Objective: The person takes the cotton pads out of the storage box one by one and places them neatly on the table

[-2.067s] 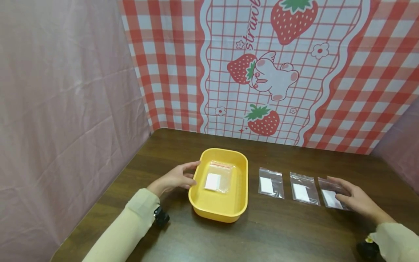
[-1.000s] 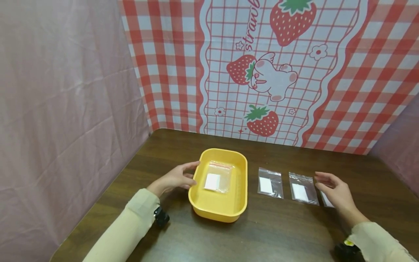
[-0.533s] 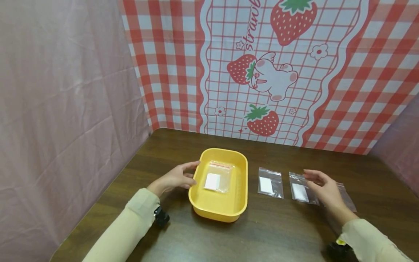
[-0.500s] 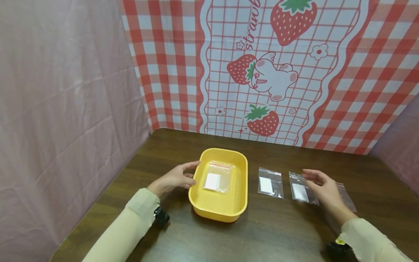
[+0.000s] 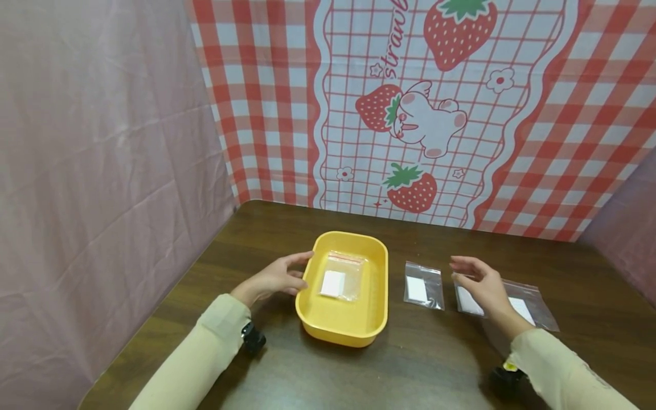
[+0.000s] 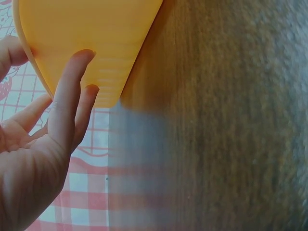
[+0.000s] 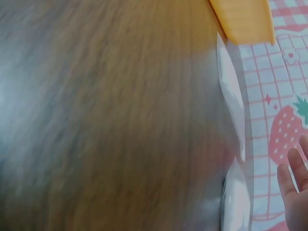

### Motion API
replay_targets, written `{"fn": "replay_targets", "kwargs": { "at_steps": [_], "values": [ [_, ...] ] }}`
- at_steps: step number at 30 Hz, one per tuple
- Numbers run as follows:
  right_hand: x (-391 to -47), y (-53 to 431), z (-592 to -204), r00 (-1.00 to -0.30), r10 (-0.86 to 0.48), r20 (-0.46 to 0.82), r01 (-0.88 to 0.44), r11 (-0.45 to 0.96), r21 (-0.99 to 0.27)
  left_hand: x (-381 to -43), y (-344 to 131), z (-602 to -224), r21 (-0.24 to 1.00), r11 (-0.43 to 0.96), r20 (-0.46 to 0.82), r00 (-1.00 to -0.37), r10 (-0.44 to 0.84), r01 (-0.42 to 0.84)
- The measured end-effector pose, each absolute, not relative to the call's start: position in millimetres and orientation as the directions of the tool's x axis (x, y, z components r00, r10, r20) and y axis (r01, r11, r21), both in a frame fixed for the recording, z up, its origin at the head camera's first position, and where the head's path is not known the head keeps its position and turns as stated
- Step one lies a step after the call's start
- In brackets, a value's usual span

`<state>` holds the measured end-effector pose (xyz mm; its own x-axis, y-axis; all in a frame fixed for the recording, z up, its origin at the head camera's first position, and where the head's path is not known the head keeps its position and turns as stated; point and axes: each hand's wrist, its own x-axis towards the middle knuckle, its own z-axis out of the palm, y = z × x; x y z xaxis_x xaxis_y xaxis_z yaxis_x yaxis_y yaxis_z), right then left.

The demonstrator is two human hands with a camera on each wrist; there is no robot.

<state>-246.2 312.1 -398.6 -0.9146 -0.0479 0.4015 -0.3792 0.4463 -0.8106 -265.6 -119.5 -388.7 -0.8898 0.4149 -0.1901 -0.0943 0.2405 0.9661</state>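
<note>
Left hand (image 5: 271, 280): fingers spread, touching yellow tray (image 5: 353, 322)
Right hand (image 5: 484, 289): shifted from right bag (image 5: 538, 306) to over middle bag (image 5: 468, 302); fingers parted, empty
Right bag: fingers off, outside tray

From where I stand, this looks like a small curtained-off booth: a wrinkled pink drape (image 5: 113, 171) hangs on the left, a mauve drape (image 5: 622, 199) on the right, and a strawberry-print gingham cloth (image 5: 410, 114) closes the back, just behind a dark wood-grain tabletop (image 5: 430, 364). Whether a home or a studio surrounds it, I can't tell.
</note>
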Motion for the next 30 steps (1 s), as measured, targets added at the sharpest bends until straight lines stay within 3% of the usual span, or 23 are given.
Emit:
{"fn": "replay_targets", "kwargs": {
  "at_steps": [30],
  "values": [
    [-264,230,-370,-0.934,-0.184,0.307,-0.355,0.38,-0.854,-264,-120,-388,0.966,0.24,-0.189,-0.899,0.395,-0.098]
  ]
}}
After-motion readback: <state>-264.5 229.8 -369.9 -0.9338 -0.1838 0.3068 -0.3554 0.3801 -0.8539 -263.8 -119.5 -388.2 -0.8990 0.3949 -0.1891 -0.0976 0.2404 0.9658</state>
